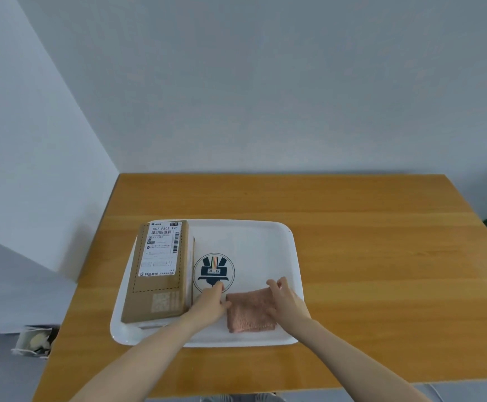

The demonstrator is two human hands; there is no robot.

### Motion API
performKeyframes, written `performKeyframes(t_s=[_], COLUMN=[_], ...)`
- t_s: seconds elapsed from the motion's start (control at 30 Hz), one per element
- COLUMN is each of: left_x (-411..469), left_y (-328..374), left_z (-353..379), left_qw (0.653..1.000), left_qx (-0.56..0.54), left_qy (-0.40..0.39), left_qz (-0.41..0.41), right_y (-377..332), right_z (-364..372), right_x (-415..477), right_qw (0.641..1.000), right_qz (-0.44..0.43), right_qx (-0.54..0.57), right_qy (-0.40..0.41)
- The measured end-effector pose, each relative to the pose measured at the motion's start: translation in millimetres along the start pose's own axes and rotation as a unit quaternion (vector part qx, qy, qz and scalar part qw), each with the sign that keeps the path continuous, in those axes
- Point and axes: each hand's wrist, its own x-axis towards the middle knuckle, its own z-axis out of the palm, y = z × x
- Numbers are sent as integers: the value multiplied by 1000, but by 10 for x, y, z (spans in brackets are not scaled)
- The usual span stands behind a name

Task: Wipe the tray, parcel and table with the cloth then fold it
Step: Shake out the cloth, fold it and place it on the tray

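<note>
Pink cloth (249,310) lies folded near the tray (293,256) front edge. Left hand (211,300) and right hand (285,300) each pinch a cloth side. Next comes folding or lifting it, probably.

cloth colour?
Dusty pink cloth, plain, no pattern; head view.

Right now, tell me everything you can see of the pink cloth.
The pink cloth is a small, fuzzy, towel-like piece, folded into a rough rectangle and lying flat on the near right part of the white tray, right of the parcel. The left hand touches its left edge; the right hand rests on its right side, fingers at the far corner.
</note>
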Motion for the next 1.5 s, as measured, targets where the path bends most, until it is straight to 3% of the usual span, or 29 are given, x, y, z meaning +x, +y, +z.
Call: performKeyframes(t_s=[0.13,0.33,0.4,0.47,0.53,0.63,0.77,0.9,1.03,1.13,1.5], left_x=[5,5,2,17,-9,-152,-244,-379,-394,-334,-189], left_y=[71,210,284,284,195,-41,-485,-759,-1037,-1095,-1137], left_z=[67,34,-124,-390,-752,-1281,-1674,-1785,-1777,-1746,-1867], left_qw=[999,989,988,991,987,968,971,970,929,924,939], left_qx=[8,132,130,93,52,22,-17,-185,-354,-369,-335], left_qy=[-47,-37,-47,1,73,186,237,144,12,-18,-39], left_qz=[20,51,66,95,135,169,32,-62,-105,-101,-68], right_y=[22,-59,-135,-241,-395,-756,-1270,-1629,-1827,-1857,-1974], right_z=[84,46,-87,-231,-349,-481,-525,-454,-384,-356,-231], right_x=[-10,19,80,193,333,475,561,597,611,608,660], right_qw=[995,995,996,998,1000,984,930,893,867,852,868], right_qz=[-88,-58,-39,-19,-18,-15,-27,-22,9,23,37], right_qx=[-47,-62,-69,-50,-1,180,360,431,479,503,486], right_qy=[2,-47,-50,-31,-7,0,-64,-127,-137,-140,-98])
